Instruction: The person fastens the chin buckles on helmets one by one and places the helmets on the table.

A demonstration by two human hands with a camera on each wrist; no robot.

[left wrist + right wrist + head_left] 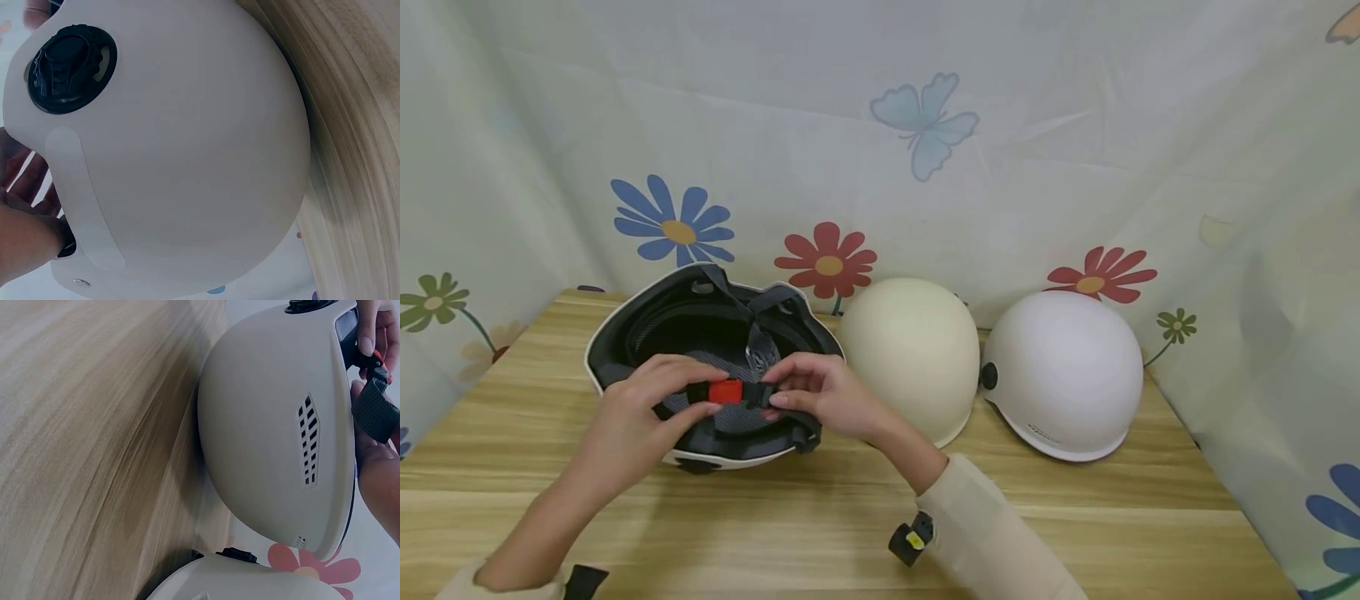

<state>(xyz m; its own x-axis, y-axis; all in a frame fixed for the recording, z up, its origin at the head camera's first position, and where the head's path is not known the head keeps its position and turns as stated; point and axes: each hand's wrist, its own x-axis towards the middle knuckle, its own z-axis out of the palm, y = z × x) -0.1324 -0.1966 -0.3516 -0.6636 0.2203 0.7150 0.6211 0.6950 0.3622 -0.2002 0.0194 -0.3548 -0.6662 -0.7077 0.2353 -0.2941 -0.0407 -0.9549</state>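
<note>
A light-shelled helmet [601, 358] lies upside down on the left, its black padded inside facing up. Over its opening, my left hand [636, 412] pinches the red part of the chin-strap buckle [726, 392] between thumb and fingers. My right hand [831, 396] pinches the black end of the buckle and its strap [377, 412] close beside the red part. Whether the two parts are locked together I cannot tell. The left wrist view is mostly filled by the helmet's shell [194, 137] with a black round fitting [69, 69].
To the right stand a cream helmet [910, 358] and a white helmet [1063, 375], both dome up and close together. All sit on a wooden table [820, 533]. Behind it hangs a flower-printed curtain [1000, 217].
</note>
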